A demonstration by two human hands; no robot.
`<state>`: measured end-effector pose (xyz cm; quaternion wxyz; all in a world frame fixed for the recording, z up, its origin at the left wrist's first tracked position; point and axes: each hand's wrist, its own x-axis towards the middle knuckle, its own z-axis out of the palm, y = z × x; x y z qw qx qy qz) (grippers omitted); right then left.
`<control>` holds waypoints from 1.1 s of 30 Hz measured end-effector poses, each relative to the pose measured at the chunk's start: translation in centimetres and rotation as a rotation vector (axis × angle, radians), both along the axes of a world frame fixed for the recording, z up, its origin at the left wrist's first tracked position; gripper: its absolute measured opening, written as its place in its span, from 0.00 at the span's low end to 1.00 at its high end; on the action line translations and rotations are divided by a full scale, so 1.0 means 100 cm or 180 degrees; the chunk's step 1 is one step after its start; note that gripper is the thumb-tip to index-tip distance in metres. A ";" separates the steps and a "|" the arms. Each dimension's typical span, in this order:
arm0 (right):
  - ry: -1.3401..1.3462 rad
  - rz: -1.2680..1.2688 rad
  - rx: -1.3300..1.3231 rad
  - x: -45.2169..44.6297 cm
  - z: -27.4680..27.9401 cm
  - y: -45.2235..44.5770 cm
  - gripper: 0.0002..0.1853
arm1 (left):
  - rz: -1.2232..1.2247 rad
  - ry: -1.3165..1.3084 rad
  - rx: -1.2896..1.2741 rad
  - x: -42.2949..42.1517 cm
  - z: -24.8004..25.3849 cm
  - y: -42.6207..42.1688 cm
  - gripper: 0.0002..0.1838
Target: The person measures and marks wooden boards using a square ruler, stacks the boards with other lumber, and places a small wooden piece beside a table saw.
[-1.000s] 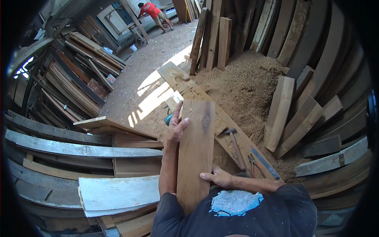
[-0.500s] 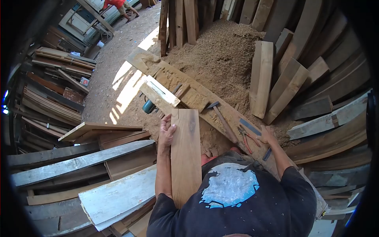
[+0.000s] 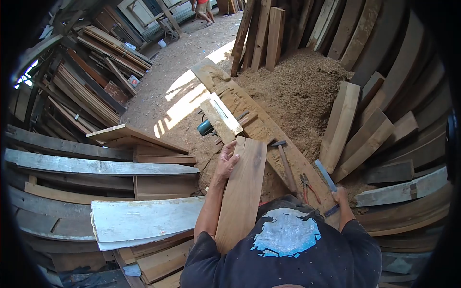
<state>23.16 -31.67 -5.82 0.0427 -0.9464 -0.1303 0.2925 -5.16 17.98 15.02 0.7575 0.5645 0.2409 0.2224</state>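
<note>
My left hand [image 3: 227,162] grips the far left edge of a flat wooden board [image 3: 242,189], which lies along my left forearm, its near end against my body. At the right my right hand [image 3: 339,196] is closed around a try square, its metal blade [image 3: 326,175] pointing away and its dark stock [image 3: 331,210] by the wrist. Left of that hand, pliers with red handles [image 3: 309,189] and a hammer [image 3: 288,168] lie on a long sawdust-covered plank [image 3: 276,127].
A green power tool [image 3: 205,127] sits beyond the board beside a pale wood piece [image 3: 218,117]. Sawdust [image 3: 302,81] is heaped at the back right, with upright planks [image 3: 343,127] around it. Stacked boards [image 3: 144,216] fill the left. A person's legs [image 3: 204,10] show far off.
My right hand has raised the try square from the plank, its blade now tilted up. The board in my left hand has tilted. The whole view has shifted and turned.
</note>
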 end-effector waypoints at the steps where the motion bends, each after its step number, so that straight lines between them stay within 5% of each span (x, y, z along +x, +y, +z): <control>1: -0.0122 -0.0079 0.0038 0.006 -0.001 0.000 0.16 | 0.0067 -0.0067 0.0045 -0.002 0.000 -0.002 0.32; 5: -0.0719 -0.0122 0.0814 0.028 0.018 0.023 0.17 | 0.0118 -0.0411 -0.0241 -0.016 -0.016 0.001 0.31; 8: -0.1012 0.0011 0.1671 0.019 0.111 0.080 0.17 | 0.0204 -0.0424 -0.0227 -0.022 -0.017 -0.003 0.31; 10: -0.1137 0.0386 0.2592 0.025 0.124 0.111 0.17 | 0.0304 -0.0385 -0.0144 -0.023 -0.014 -0.003 0.30; 12: -0.0330 0.0393 0.2521 0.007 0.198 0.152 0.17 | 0.0353 -0.0384 0.0058 -0.023 -0.011 -0.004 0.30; 14: -0.0309 0.0946 0.3167 -0.001 0.208 0.179 0.15 | 0.0348 -0.0342 0.0078 -0.025 -0.005 -0.007 0.29; 20: 0.0172 0.1519 0.2894 -0.039 0.276 0.230 0.13 | 0.0309 -0.0259 0.0042 -0.029 0.020 -0.010 0.29; 33: 0.0058 0.1850 0.2571 -0.039 0.294 0.275 0.17 | 0.0294 -0.0358 0.0032 -0.028 0.028 -0.010 0.28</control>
